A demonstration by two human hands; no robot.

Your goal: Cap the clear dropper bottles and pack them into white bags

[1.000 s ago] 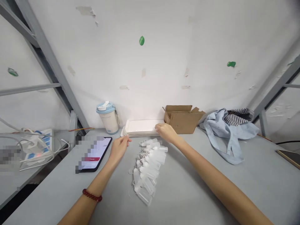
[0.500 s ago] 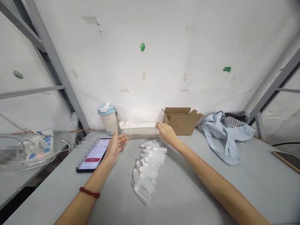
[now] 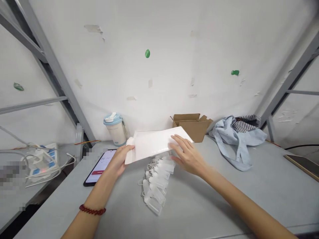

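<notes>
A flat white tray (image 3: pixel 154 144) is lifted off the grey table (image 3: pixel 204 202) and tilted toward me. My left hand (image 3: pixel 119 161) grips its left edge. My right hand (image 3: pixel 188 154) has its fingers spread, with the fingertips resting on the tray's right part. Under the tray's near edge lies a pile of several small clear plastic bottles with caps (image 3: pixel 157 181), running toward me down the middle of the table.
A phone (image 3: pixel 99 166) with its screen lit lies left of my left hand. At the back stand a blue-lidded cup (image 3: pixel 115 129) and an open cardboard box (image 3: pixel 191 125). Crumpled clothing (image 3: pixel 236 136) lies at the right; a power strip with cables (image 3: pixel 40 159) sits far left.
The tray was lying flat by the wall; now both hands have lifted it, tilted it and drawn it toward me over the bottles. My left hand has taken hold of its left edge.
</notes>
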